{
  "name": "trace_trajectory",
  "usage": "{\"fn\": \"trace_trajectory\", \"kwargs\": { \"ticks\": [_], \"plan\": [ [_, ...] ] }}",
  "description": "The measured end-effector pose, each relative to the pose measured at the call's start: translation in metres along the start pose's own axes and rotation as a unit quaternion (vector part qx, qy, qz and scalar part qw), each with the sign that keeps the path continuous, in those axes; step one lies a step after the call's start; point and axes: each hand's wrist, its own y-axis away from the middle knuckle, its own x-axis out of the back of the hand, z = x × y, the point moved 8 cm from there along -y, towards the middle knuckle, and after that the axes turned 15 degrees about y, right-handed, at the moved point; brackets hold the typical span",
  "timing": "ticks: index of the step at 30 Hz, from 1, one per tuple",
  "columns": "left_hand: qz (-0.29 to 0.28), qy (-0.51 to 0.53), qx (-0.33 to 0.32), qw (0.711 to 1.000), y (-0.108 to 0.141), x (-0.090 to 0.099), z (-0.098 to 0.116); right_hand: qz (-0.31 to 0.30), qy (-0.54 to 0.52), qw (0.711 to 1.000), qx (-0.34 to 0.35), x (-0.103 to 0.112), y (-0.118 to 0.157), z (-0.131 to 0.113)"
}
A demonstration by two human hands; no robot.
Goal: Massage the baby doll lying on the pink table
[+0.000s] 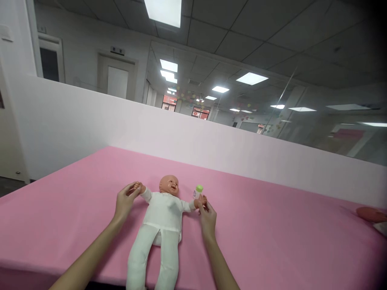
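A baby doll (pixel 165 213) in a white top and white trousers lies on its back on a pink-covered table (pixel 256 241), its head toward the far wall and its arms spread out to the sides. My left hand (pixel 124 201) pinches the doll's hand on the left. On the other side, my right hand (pixel 208 217) has its fingers closed round the doll's other hand. Just behind that doll hand stands a small white bottle (pixel 198 191) with a green cap, its lower part hidden. The doll's feet run out of the bottom of the view.
A low white wall (pixel 181 137) with glass above it borders the table's far side. At the right edge lies a reddish-brown rounded object (pixel 371 214), with something whitish (pixel 381 228) beside it. Doors and lit ceiling panels show in the background.
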Motion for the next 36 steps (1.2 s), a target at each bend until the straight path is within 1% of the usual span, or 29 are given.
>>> {"fn": "trace_trajectory", "kwargs": {
  "ticks": [2, 3, 4, 5, 7, 8, 9, 11, 12, 13, 14, 15, 16, 17, 18, 19, 20, 22, 23, 24, 25, 26, 27, 28, 30, 32, 33, 35, 36],
  "plan": [
    [-0.060, -0.045, -0.045, 0.996, 0.010, -0.023, 0.010, -0.036, 0.028, 0.994, 0.095, -0.019, 0.016, -0.029],
    [-0.102, -0.068, -0.066, 0.990, 0.016, -0.035, 0.013, -0.064, 0.056, 0.984, 0.158, -0.030, 0.027, -0.044],
    [-0.150, -0.093, -0.085, 0.981, 0.024, -0.048, 0.015, -0.097, 0.091, 0.964, 0.229, -0.042, 0.040, -0.056],
    [-0.201, -0.122, -0.103, 0.967, 0.032, -0.059, 0.016, -0.129, 0.130, 0.936, 0.301, -0.054, 0.054, -0.064],
    [-0.276, -0.189, -0.135, 0.933, 0.049, -0.075, 0.015, -0.175, 0.199, 0.869, 0.417, -0.072, 0.081, -0.069],
    [-0.299, -0.221, -0.146, 0.917, 0.056, -0.079, 0.013, -0.184, 0.222, 0.843, 0.454, -0.077, 0.090, -0.067],
    [-0.315, -0.246, -0.152, 0.904, 0.061, -0.082, 0.011, -0.183, 0.239, 0.827, 0.474, -0.079, 0.096, -0.064],
    [-0.337, -0.270, -0.156, 0.888, 0.070, -0.085, 0.007, -0.178, 0.258, 0.816, 0.486, -0.080, 0.100, -0.059],
    [-0.343, -0.270, -0.153, 0.886, 0.072, -0.086, 0.006, -0.179, 0.256, 0.819, 0.481, -0.079, 0.099, -0.058],
    [-0.342, -0.260, -0.146, 0.891, 0.071, -0.086, 0.006, -0.179, 0.245, 0.830, 0.468, -0.077, 0.095, -0.058],
    [-0.327, -0.237, -0.134, 0.905, 0.068, -0.083, 0.007, -0.172, 0.225, 0.851, 0.443, -0.072, 0.088, -0.058],
    [-0.294, -0.201, -0.116, 0.927, 0.061, -0.077, 0.009, -0.155, 0.198, 0.879, 0.404, -0.065, 0.077, -0.057],
    [-0.243, -0.153, -0.091, 0.954, 0.052, -0.067, 0.011, -0.125, 0.167, 0.913, 0.350, -0.054, 0.063, -0.053],
    [-0.174, -0.097, -0.061, 0.978, 0.041, -0.053, 0.011, -0.084, 0.135, 0.946, 0.282, -0.041, 0.046, -0.046],
    [-0.093, -0.036, -0.028, 0.995, 0.031, -0.036, 0.009, -0.043, 0.105, 0.972, 0.206, -0.026, 0.031, -0.034],
    [-0.006, 0.024, 0.010, 1.000, 0.023, -0.016, 0.005, -0.007, 0.074, 0.989, 0.129, -0.013, 0.017, -0.019],
    [0.077, 0.077, 0.049, 0.993, 0.018, 0.003, -0.001, 0.017, 0.044, 0.997, 0.057, -0.001, 0.006, -0.002],
    [0.217, 0.155, 0.128, 0.955, 0.017, 0.036, -0.017, 0.037, -0.016, 0.998, -0.058, 0.014, -0.008, 0.032],
    [0.269, 0.180, 0.164, 0.932, 0.019, 0.048, -0.024, 0.041, -0.043, 0.993, -0.103, 0.019, -0.011, 0.047],
    [0.308, 0.197, 0.195, 0.910, 0.022, 0.058, -0.030, 0.047, -0.068, 0.987, -0.141, 0.023, -0.011, 0.060],
    [0.334, 0.210, 0.220, 0.892, 0.025, 0.064, -0.035, 0.055, -0.093, 0.979, -0.172, 0.026, -0.010, 0.071],
    [0.349, 0.220, 0.235, 0.880, 0.027, 0.067, -0.038, 0.064, -0.113, 0.972, -0.195, 0.027, -0.008, 0.078],
    [0.354, 0.226, 0.240, 0.876, 0.028, 0.068, -0.038, 0.072, -0.131, 0.966, -0.210, 0.028, -0.006, 0.081],
    [0.348, 0.228, 0.234, 0.879, 0.028, 0.066, -0.037, 0.078, -0.146, 0.963, -0.213, 0.028, -0.004, 0.079],
    [0.315, 0.216, 0.200, 0.903, 0.023, 0.056, -0.028, 0.069, -0.155, 0.968, -0.185, 0.024, -0.003, 0.064],
    [0.255, 0.181, 0.147, 0.938, 0.018, 0.039, -0.013, 0.050, -0.121, 0.984, -0.122, 0.020, -0.003, 0.036],
    [0.214, 0.153, 0.117, 0.958, 0.017, 0.029, -0.004, 0.038, -0.090, 0.992, -0.083, 0.017, -0.002, 0.020],
    [0.106, 0.073, 0.045, 0.991, 0.017, 0.004, 0.013, 0.005, -0.021, 1.000, 0.008, 0.009, 0.003, -0.012],
    [0.042, 0.024, 0.006, 0.999, 0.019, -0.010, 0.021, -0.017, 0.014, 0.998, 0.062, 0.002, 0.009, -0.028]
  ]
}}
